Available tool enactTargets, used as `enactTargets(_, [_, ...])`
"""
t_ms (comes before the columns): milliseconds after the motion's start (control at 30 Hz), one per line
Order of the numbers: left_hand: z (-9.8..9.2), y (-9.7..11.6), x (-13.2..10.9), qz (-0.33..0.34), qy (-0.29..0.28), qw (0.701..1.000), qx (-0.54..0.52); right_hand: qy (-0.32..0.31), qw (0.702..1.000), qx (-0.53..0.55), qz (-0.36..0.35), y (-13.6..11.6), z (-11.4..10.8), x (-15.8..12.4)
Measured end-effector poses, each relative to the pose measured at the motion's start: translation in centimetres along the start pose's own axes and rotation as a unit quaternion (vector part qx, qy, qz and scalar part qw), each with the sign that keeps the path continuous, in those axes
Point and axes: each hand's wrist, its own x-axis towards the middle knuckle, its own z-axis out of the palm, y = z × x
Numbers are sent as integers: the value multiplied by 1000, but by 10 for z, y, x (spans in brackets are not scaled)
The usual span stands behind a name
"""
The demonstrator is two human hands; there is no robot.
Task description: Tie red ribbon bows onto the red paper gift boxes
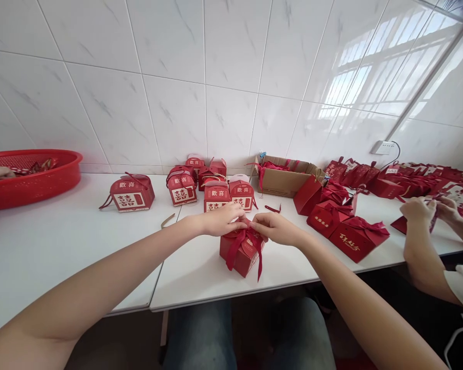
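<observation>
A small red gift box stands near the table's front edge between my hands. Dark red ribbon is tied round its top, and two tails hang down the front. My left hand pinches the ribbon at the upper left of the box. On the right side, my right hand pinches the same ribbon with thumb and forefinger. The exact grip points are partly hidden by the fingers. Just behind stand several red boxes with white labels, one of them close to my left hand.
A red plastic basket with a hand in it stands far left. One labelled box sits alone. An open cardboard box holds ribbons. Ribboned boxes stand right. Beyond, a co-worker's hands handle another box. Ribbon scraps lie behind.
</observation>
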Motion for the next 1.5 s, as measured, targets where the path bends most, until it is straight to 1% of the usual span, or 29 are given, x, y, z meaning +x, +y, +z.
enactTargets(67, [1, -3, 1, 4, -4, 1000, 24, 12, 1000, -3, 13, 0, 3, 1])
enactTargets(133, [1, -5, 3, 10, -6, 1000, 26, 30, 999, -16, 22, 0, 6, 2])
enactTargets(233, [3, -5, 4, -7, -3, 999, -33, 60, 997, -47, 22, -1, 10, 3])
enactTargets(333, [7, -7, 4, -46, 23, 992, -116, 80, 994, -74, 26, -2, 14, 5])
enactTargets(400, [11, -10, 3, -63, 43, 987, -143, 93, 991, -85, 39, -2, 17, 7])
enactTargets(500, [16, -14, 3, -76, 64, 985, -144, 116, 986, -102, 58, -2, 20, 9])
enactTargets(600, [18, -15, 3, -82, 79, 984, -136, 127, 984, -115, 52, -1, 22, 8])
enactTargets(700, [18, -17, 4, -84, 81, 986, -120, 123, 983, -126, 46, 1, 21, 5])
enactTargets(867, [21, -26, 3, -84, 72, 988, -104, 106, 983, -135, 64, 0, 21, 1])
enactTargets(967, [23, -26, 1, -92, 77, 986, -117, 100, 985, -131, 59, -1, 22, 2])
enactTargets(1033, [22, -25, 0, -89, 76, 981, -154, 95, 988, -104, 55, -1, 20, 2])
enactTargets(1100, [21, -22, -1, -73, 61, 976, -198, 91, 993, -60, 53, -1, 18, 3])
enactTargets(1167, [22, -20, -1, -60, 56, 973, -218, 79, 996, -11, 46, 1, 14, 3])
enactTargets(1267, [28, -15, 1, -68, 96, 967, -228, 52, 997, 46, 35, 4, 11, 3])
enactTargets(1333, [34, -11, 2, -80, 121, 958, -248, 44, 996, 66, 36, 4, 10, 2])
enactTargets(1500, [40, -1, 2, -114, 144, 933, -308, 48, 996, 57, 41, 1, 11, -1])
